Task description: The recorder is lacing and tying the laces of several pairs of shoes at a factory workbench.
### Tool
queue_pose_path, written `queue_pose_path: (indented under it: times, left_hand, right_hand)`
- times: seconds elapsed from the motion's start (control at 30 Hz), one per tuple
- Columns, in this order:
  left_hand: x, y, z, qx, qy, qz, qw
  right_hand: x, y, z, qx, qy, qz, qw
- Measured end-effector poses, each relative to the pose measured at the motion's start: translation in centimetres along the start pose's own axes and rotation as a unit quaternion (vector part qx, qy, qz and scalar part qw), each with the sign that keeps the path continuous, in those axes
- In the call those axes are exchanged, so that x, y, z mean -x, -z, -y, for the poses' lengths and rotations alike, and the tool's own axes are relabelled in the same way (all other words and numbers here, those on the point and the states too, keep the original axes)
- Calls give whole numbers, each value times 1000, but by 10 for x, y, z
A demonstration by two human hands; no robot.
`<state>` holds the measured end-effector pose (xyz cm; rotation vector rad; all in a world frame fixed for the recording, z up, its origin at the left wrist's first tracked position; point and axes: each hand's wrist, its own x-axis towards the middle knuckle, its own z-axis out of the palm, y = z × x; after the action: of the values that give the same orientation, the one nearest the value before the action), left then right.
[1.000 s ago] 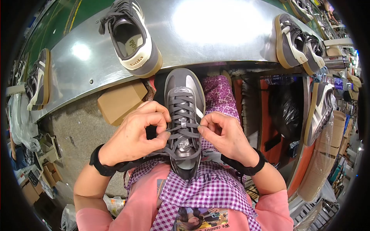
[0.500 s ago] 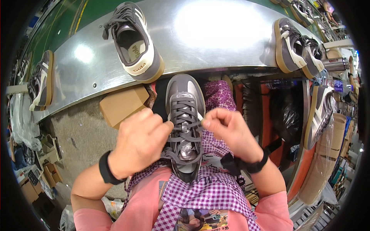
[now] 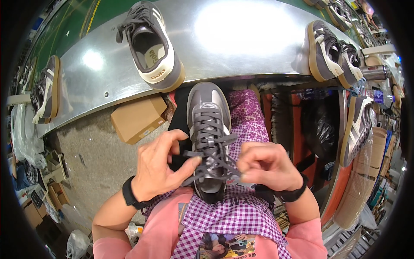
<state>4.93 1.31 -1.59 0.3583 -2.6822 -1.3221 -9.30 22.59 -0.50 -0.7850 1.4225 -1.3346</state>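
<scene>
A grey sneaker (image 3: 209, 97) with a silver tongue and a gum sole lies over my lap, its toe away from me. Dark grey shoelaces (image 3: 211, 157) cross it and form loose loops and ends near the ankle opening. My left hand (image 3: 161, 162) is beside the shoe's left edge, thumb and forefinger apart, the thumb tip close to a lace end. On the other side my right hand (image 3: 271, 166) has its fingers curled, pinching a lace that runs from the middle of the shoe.
A metal bench (image 3: 254, 60) spans the far side, bearing another grey sneaker (image 3: 170, 64). More sneakers (image 3: 321, 52) stand at its right end, and one sneaker (image 3: 46, 93) at its left. A cardboard box (image 3: 138, 118) lies below the bench. Brown cardboard (image 3: 360, 181) is at right.
Both hands have moved nearer to me, down along the shoe. My left fingers have spread apart. The laces now stick out in loose loops and ends across the tongue.
</scene>
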Motion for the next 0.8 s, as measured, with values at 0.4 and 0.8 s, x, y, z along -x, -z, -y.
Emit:
queue_pose_path:
  times: [0.4, 0.8]
  left_hand:
    - [-3, 44, 26, 422, 127, 259, 859]
    - [10, 22, -9, -197, -186, 54, 961]
  right_hand:
    - [10, -4, -24, -246, -154, -193, 937]
    - [-6, -30, -4, 140, 176, -2, 974]
